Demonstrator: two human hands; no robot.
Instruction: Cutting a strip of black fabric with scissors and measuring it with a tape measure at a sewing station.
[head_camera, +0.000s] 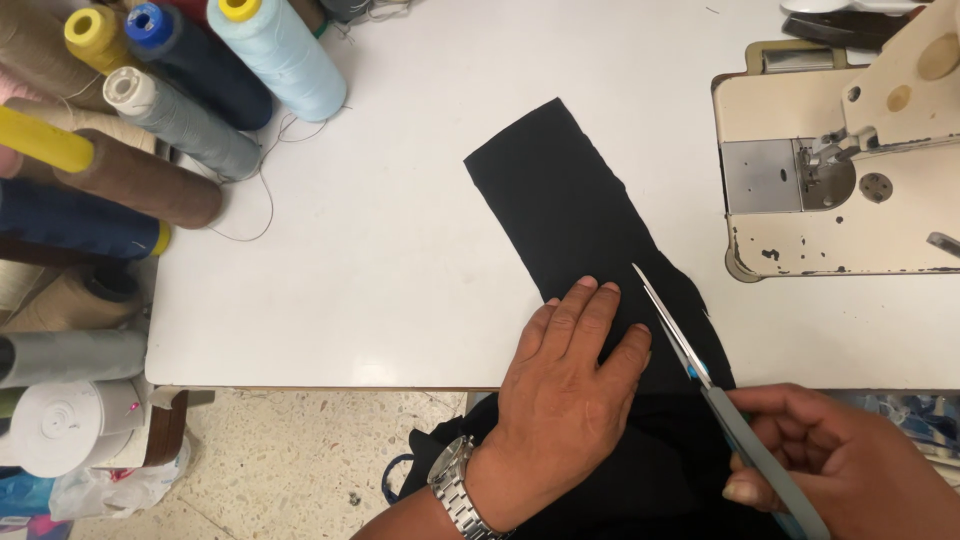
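Right hand (840, 460): grip closed around the handles of a pair of scissors (700, 375), blades slightly parted, tips lying over the black fabric (570, 200). Left hand (565, 385): flat, fingers pressed together on the fabric just beside the blades; metal wristwatch (455, 490) on the wrist. Fabric: long strip on the white counter (400, 250), its near end hanging over the front edge. Sewing machine (840, 170): cream, at right. Thread cones (170, 110): assorted colours, lying at left.

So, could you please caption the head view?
Left hand flattens black fabric while right hand cuts with scissors.
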